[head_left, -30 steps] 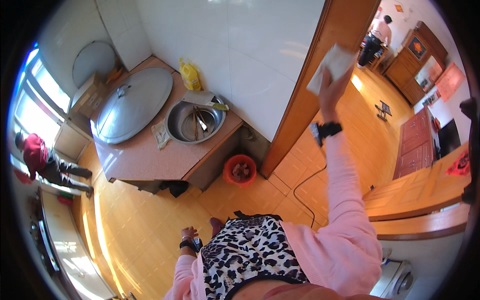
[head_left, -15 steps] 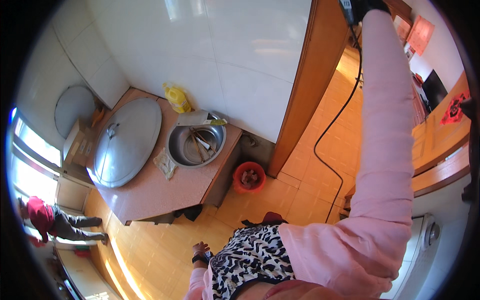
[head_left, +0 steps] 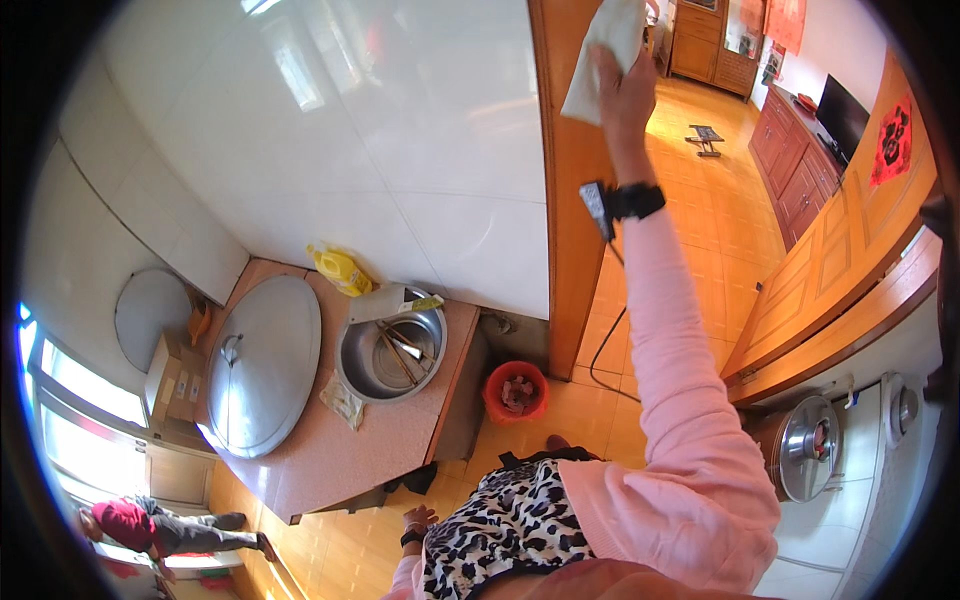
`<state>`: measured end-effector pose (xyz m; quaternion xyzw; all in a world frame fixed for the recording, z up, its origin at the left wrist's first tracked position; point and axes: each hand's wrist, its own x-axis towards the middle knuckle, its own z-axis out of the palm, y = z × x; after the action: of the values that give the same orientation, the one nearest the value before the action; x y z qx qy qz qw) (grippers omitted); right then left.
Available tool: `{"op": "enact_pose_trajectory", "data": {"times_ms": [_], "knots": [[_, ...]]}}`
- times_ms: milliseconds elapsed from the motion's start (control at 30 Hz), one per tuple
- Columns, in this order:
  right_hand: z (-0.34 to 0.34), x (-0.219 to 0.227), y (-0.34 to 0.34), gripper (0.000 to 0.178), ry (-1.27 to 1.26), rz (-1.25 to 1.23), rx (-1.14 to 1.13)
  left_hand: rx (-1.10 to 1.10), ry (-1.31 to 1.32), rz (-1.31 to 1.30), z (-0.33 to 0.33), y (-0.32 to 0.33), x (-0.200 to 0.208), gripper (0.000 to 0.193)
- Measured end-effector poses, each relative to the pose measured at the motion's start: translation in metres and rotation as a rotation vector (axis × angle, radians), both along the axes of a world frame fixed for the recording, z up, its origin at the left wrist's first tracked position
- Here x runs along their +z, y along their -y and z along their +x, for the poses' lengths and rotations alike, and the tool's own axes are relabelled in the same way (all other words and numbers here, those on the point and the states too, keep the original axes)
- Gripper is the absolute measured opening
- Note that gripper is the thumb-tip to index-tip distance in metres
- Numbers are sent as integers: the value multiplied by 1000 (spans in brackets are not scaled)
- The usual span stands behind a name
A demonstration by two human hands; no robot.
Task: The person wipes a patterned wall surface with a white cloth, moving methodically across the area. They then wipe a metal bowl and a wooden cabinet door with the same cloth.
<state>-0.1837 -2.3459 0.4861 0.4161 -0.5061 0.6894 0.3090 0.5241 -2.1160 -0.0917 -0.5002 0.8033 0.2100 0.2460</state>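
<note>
My right hand (head_left: 628, 95) is raised at arm's length, its fingers closed on a folded white cloth (head_left: 603, 60). The cloth lies over the wooden door frame (head_left: 572, 270) beside the white tiled wall. On that wrist is a black strap with a small device (head_left: 597, 208), from which a dark cable hangs. Low at my side, my left hand (head_left: 420, 516) hangs with its fingers apart and nothing in it. It is nearest to the leopard-print apron (head_left: 525, 515) on my front.
A counter (head_left: 330, 450) at the left bears a large metal lid (head_left: 265, 365), a metal basin (head_left: 365, 365) and a yellow jug (head_left: 338, 268). A red bucket (head_left: 516, 391) stands on the floor beside it. Another person (head_left: 150, 528) is at far left. A wooden door (head_left: 840, 240) stands at right.
My right hand has come down from the top edge and further left, bringing the cloth into view at the door frame. The left hand still hangs at my side.
</note>
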Motion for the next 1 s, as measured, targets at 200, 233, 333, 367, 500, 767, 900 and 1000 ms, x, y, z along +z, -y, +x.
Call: {"op": "enact_pose_trajectory", "data": {"times_ms": [200, 233, 333, 367, 500, 767, 900, 1000], "knots": [[12, -111, -3, 52, 105, 79, -20, 146, 83, -50, -3, 32, -8, 27], [13, -132, -2, 51, 117, 87, -30, 163, 93, -40, -2, 33, -7, 28], [13, -202, 1, 46, 138, 134, -71, 199, 121, -16, -2, 33, 0, 29], [13, -229, 1, 45, 171, 164, -58, 210, 134, -9, -1, 32, 3, 30], [19, -336, -6, 51, 335, 344, -32, 247, 179, 29, 2, 21, 7, 32], [20, -362, -38, 77, 277, 440, 291, 288, 214, 99, -6, 4, -7, 37], [2, -222, -24, 80, 3, 254, 286, 115, 180, 100, -25, 8, -28, 37], [-4, -90, -17, 76, -125, 130, 313, -55, 140, 77, -43, 13, -47, 36]]}}
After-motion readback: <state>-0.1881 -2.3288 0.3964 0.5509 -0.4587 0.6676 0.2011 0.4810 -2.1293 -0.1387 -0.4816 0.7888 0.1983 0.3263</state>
